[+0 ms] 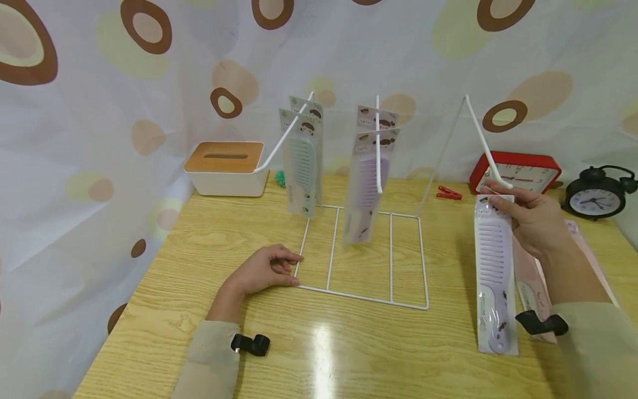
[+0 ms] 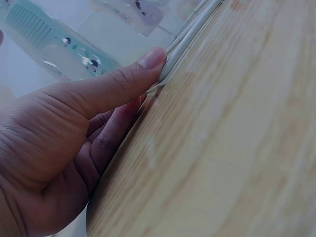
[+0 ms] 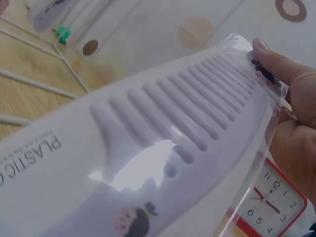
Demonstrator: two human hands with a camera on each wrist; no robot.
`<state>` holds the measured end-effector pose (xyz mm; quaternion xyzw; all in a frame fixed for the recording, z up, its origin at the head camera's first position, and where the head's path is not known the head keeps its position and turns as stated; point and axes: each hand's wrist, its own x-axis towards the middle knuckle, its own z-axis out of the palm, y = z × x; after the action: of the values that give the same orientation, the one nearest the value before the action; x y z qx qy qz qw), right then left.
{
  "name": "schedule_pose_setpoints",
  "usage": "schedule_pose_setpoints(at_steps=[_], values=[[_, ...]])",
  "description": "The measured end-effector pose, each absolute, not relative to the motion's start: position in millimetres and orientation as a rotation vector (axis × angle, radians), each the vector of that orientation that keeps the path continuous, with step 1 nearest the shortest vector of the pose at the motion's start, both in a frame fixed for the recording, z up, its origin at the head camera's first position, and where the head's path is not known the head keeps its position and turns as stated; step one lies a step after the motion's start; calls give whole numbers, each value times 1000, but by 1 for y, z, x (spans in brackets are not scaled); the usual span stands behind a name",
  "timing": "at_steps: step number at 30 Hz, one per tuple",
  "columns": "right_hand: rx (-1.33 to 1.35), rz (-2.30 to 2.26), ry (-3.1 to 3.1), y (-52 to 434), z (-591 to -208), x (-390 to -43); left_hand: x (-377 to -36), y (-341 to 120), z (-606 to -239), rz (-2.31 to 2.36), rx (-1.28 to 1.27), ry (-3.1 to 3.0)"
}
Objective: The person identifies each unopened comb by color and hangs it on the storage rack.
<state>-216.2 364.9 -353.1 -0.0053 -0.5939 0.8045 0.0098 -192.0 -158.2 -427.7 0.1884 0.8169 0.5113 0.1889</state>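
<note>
A white wire display rack [image 1: 359,295] with three upward-slanting hooks stands on the wooden table. My left hand [image 1: 264,269] holds the front left corner of its base, thumb on the wire in the left wrist view. By its top edge, my right hand [image 1: 538,219] pinches a packaged lilac comb [image 1: 493,266], which hangs upright just below the tip of the right hook [image 1: 480,133]. Whether the hook passes through the package's hole is hidden by the fingers. Packaged green combs [image 1: 301,166] hang on the left hook, packaged purple combs [image 1: 369,183] on the middle one.
Pink packages [image 1: 530,277] lie on the table under my right forearm. Toward the back are a tissue box [image 1: 226,184], a red clip [image 1: 449,193], a red-framed clock [image 1: 550,162] and a black alarm clock [image 1: 596,200]. A patterned curtain [image 1: 184,72] hangs behind.
</note>
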Motion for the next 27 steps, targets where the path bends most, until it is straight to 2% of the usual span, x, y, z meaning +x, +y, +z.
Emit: schedule_pose_setpoints(at_steps=[3, 11, 14, 21, 27], values=[[66, 2625, -1678, 353, -341, -205, -192, -158, -427, 1436, 534, 2296], [199, 2393, -1728, 320, -320, -171, -191, -158, -425, 1432, 537, 2298], [362, 2393, -1630, 304, -313, -157, -192, -159, -426, 1429, 526, 2297], [925, 2348, -1495, 253, -301, -140, -194, -160, -428, 1432, 514, 2306], [996, 2214, -1520, 204, -285, -134, -193, -158, -429, 1438, 524, 2300]])
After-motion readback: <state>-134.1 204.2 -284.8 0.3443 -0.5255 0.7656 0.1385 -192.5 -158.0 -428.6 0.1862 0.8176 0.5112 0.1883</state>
